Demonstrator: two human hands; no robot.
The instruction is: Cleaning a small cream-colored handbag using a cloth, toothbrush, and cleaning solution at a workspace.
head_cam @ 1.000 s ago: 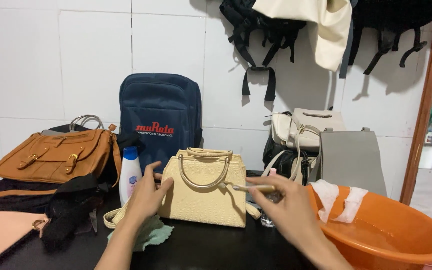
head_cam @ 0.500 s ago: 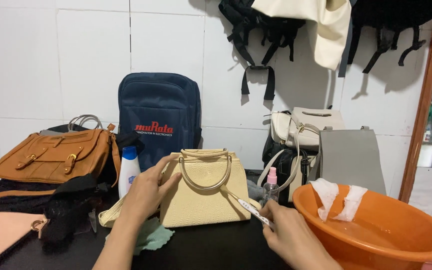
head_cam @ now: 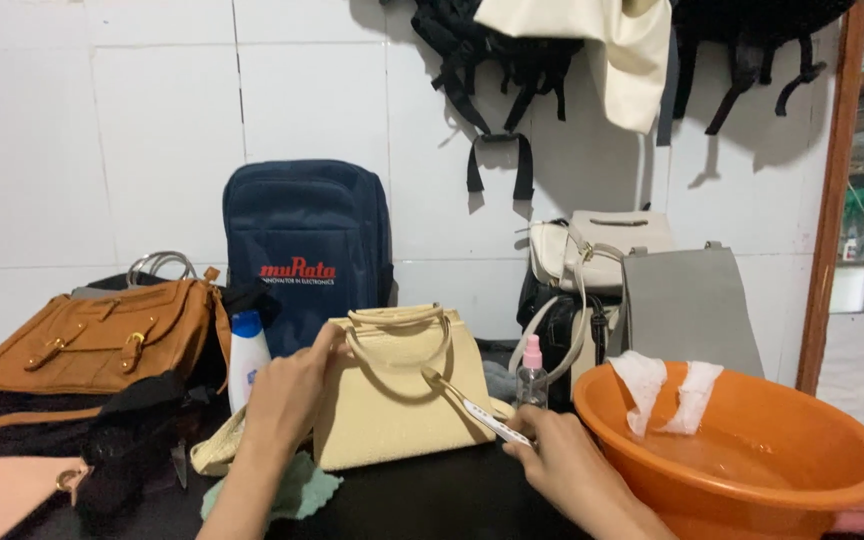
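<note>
Cream handbag [head_cam: 397,400] upright on the dark table [head_cam: 432,500], beside the orange basin [head_cam: 742,460].
I see my left hand [head_cam: 287,395] gripping its side; my right hand [head_cam: 562,462] pinches a toothbrush [head_cam: 472,410] against its front.

3 handbags [head_cam: 397,400] (cream, tan, white), 1 backpack [head_cam: 307,250], 1 basin [head_cam: 742,460].
</note>
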